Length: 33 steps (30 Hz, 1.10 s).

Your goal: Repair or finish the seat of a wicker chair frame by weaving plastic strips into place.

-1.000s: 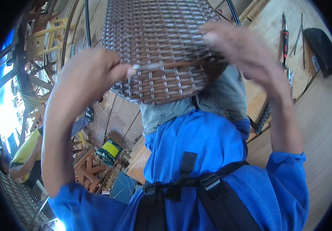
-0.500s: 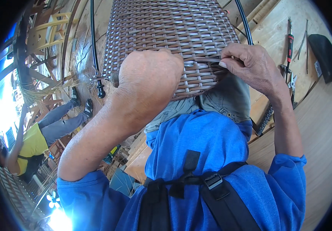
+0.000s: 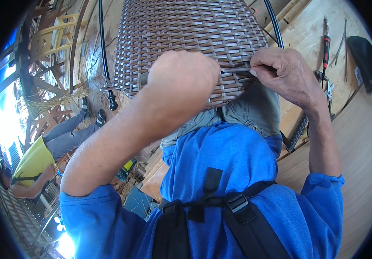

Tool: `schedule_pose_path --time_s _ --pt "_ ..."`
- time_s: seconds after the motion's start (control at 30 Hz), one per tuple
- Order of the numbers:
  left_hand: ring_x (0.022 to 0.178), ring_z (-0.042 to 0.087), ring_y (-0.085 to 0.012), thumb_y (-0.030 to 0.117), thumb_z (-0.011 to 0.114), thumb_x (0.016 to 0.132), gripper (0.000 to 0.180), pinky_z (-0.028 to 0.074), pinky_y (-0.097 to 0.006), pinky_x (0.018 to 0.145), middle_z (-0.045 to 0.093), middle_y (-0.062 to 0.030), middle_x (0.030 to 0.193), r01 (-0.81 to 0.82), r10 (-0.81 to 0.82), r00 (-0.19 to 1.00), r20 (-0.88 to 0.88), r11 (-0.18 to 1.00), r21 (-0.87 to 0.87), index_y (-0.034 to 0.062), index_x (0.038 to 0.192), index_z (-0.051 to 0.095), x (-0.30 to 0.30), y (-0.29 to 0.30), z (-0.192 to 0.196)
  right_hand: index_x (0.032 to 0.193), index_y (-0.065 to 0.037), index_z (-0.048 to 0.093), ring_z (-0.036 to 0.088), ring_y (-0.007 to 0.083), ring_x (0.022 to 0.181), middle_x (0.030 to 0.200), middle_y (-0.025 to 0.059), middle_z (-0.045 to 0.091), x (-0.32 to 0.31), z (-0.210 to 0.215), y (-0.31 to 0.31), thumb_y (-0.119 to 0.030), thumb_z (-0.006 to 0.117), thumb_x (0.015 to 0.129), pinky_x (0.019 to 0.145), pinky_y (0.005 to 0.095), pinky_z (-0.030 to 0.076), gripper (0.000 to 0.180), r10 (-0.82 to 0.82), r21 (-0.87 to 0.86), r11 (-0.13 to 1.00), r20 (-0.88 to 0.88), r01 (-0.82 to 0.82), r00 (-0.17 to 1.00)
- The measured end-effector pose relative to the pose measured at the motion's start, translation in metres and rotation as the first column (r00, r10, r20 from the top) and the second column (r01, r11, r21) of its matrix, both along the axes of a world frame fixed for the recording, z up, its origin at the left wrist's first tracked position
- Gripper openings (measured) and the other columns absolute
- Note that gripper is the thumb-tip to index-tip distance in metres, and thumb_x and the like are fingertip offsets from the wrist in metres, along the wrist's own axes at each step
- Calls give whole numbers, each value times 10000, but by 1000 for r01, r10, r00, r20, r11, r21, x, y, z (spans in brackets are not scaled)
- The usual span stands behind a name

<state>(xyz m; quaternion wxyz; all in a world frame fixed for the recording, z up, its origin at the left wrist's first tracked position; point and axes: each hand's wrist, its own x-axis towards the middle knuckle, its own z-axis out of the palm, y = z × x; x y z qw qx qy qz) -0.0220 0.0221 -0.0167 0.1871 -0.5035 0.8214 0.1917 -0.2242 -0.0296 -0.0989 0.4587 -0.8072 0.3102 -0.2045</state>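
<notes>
A brown woven wicker panel lies in front of me, its near rounded end over my lap. My right hand pinches a flat brown weaving strip between thumb and forefinger at the right part of the weave. Left of it, my left hand is closed in a fist over the panel, slightly blurred, with its fingers hidden. A rounded grey-brown end, like a tool's handle, sticks out behind that fist. The strip runs between the two hands.
On the wooden board at right lie a red-and-black soldering-iron-like tool, pliers, thin dark strips and a black case. Black metal rods flank the panel. At far left, a person in a yellow shirt works among wooden frames.
My left hand has moved right, toward my right hand, covering the silvery flat tip that showed before. My right hand has barely shifted. The other person's arm has come down.
</notes>
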Motion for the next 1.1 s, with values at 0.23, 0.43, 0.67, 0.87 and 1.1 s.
schedule_pose_path --time_s 0.23,0.43,0.67,0.87,1.1 --pt "808 611 -391 207 553 851 260 475 -473 724 615 -247 802 -113 124 985 -121 989 98 -48 842 599 7 -8 -15 653 -23 513 562 347 636 636 154 547 10 9 6 -65 564 707 597 429 458 86 41 -267 962 -84 -62 996" --pt "805 606 -397 218 551 863 276 469 -475 723 609 -248 774 -95 109 969 -222 993 75 -57 868 574 16 -5 -28 721 -35 606 609 352 711 697 175 603 14 6 9 -131 538 779 666 446 480 132 -26 -160 987 -339 -31 941" --pt "821 593 -408 259 537 874 296 455 -476 726 597 -258 787 -55 97 958 -269 985 161 -35 864 565 26 -9 -23 724 -24 621 624 332 689 656 166 610 42 2 18 -188 538 811 703 454 471 203 10 -272 953 -407 -132 913" --pt "592 573 -329 332 533 882 323 432 -425 559 565 -166 639 -205 212 965 157 977 -58 27 788 580 87 18 45 869 -17 594 591 348 853 873 192 611 42 24 -22 -342 440 928 775 417 461 365 -71 15 997 -121 73 990" --pt "588 587 -308 289 532 894 274 443 -408 542 576 -155 651 -319 338 934 115 935 -154 34 796 555 62 27 79 848 -24 632 594 331 724 741 165 603 72 60 7 -322 545 872 653 410 460 312 82 168 982 21 -84 996"
